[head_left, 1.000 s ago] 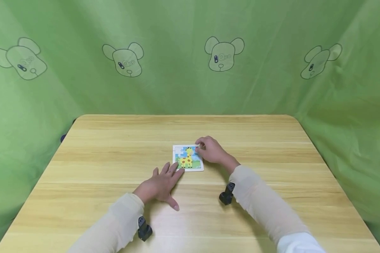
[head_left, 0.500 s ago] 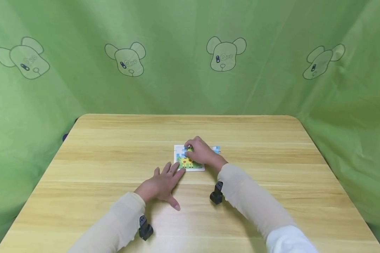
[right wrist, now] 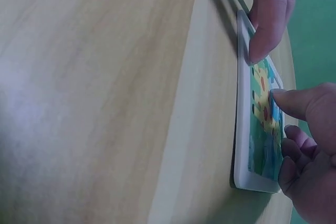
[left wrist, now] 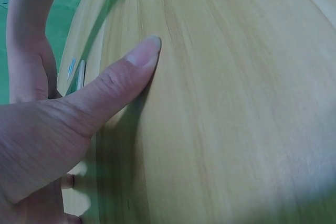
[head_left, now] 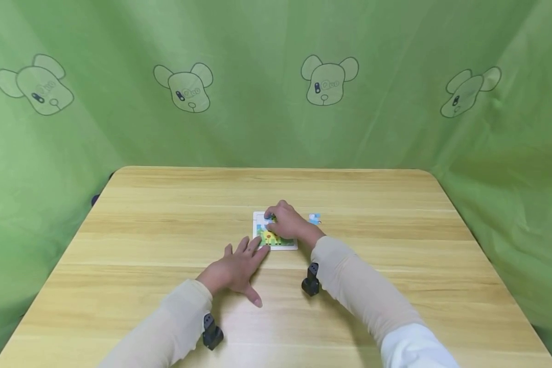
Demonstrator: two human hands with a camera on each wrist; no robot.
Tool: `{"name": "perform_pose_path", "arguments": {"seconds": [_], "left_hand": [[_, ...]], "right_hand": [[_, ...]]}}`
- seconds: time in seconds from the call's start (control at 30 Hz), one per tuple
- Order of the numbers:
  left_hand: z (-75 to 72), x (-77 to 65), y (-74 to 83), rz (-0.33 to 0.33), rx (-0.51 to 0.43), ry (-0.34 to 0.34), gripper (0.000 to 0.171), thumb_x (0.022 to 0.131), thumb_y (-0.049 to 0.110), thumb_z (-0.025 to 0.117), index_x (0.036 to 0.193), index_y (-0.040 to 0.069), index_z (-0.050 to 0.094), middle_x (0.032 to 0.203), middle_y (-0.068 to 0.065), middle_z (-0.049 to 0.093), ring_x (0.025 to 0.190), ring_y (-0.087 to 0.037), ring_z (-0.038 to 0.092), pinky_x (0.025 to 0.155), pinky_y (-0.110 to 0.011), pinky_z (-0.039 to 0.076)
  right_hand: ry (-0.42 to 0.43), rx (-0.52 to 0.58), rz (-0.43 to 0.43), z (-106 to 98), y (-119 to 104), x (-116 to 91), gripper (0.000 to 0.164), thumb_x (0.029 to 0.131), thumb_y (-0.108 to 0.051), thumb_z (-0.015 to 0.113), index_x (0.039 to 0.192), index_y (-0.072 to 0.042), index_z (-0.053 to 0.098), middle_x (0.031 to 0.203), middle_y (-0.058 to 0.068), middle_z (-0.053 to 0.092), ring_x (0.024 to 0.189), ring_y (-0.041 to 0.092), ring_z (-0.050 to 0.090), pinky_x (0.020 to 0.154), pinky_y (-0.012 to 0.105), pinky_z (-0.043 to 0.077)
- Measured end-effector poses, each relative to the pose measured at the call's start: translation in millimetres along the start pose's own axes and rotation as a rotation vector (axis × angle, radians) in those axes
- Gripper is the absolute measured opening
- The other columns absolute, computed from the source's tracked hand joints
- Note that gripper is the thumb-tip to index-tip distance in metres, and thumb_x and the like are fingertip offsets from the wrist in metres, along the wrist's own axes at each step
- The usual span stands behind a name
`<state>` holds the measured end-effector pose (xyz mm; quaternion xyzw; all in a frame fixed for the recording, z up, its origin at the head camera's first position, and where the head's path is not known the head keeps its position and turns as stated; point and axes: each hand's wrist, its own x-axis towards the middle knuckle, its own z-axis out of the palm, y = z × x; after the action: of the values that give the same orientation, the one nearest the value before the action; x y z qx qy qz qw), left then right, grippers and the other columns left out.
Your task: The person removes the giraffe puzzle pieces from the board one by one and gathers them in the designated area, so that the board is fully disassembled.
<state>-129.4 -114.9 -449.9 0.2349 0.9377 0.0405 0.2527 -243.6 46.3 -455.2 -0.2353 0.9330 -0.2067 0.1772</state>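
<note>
A small giraffe jigsaw puzzle [head_left: 268,239] in a white-rimmed tray lies flat near the middle of the table. My left hand [head_left: 236,269] is spread on the table, its fingertips resting on the tray's near left corner. Over the upper part of the picture, my right hand [head_left: 289,221] pinches a blue puzzle piece [right wrist: 275,99] between thumb and fingers, close above the pale gap at the upper left. Most of that piece is hidden by the fingers. One loose puzzle piece [head_left: 314,219], blue and white, lies on the table right of the tray, behind the right wrist.
The wooden table [head_left: 165,204] has rounded far corners. A green curtain [head_left: 257,133] with printed bear heads surrounds its back and sides. Black wrist cameras hang under both sleeves, such as the left camera [head_left: 211,335].
My right hand has moved left from the tray's upper right corner to its upper left part. The loose piece at the right has come into view. The left hand stays in place.
</note>
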Motion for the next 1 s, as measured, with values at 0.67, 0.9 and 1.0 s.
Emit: {"name": "perform_pose_path", "arguments": {"seconds": [0.67, 0.9, 1.0], "left_hand": [[-1.8, 1.4, 1.5, -0.003, 0.023, 0.01, 0.13, 0.053, 0.074, 0.071, 0.152, 0.019, 0.008, 0.159, -0.013, 0.002, 0.144, -0.039, 0.007, 0.107, -0.065, 0.02], [-2.5, 0.3, 3.3, -0.011, 0.027, 0.003, 0.13, 0.053, 0.074, 0.071, 0.152, 0.018, 0.008, 0.159, -0.013, 0.002, 0.144, -0.038, 0.007, 0.107, -0.065, 0.021], [-2.4, 0.5, 3.4, -0.012, 0.034, 0.003, 0.13, 0.053, 0.074, 0.071, 0.153, 0.019, 0.008, 0.159, -0.013, 0.002, 0.144, -0.038, 0.007, 0.107, -0.064, 0.021]], "right_hand": [[0.013, 0.009, 0.018, 4.4, 1.9, 3.4, 0.03, 0.092, -0.025, 0.06, 0.12, -0.015, 0.06, 0.118, 0.008, 0.045, 0.107, 0.024, 0.04, 0.094, 0.038, 0.04], [0.004, 0.012, 0.045, 3.7, 0.2, 2.5, 0.033, 0.092, -0.027, 0.06, 0.122, -0.013, 0.059, 0.121, 0.009, 0.044, 0.11, 0.024, 0.04, 0.095, 0.038, 0.04], [0.007, 0.017, 0.047, 3.4, -0.1, 2.0, 0.033, 0.092, -0.027, 0.06, 0.122, -0.013, 0.059, 0.122, 0.009, 0.044, 0.111, 0.025, 0.04, 0.096, 0.038, 0.04]]}}
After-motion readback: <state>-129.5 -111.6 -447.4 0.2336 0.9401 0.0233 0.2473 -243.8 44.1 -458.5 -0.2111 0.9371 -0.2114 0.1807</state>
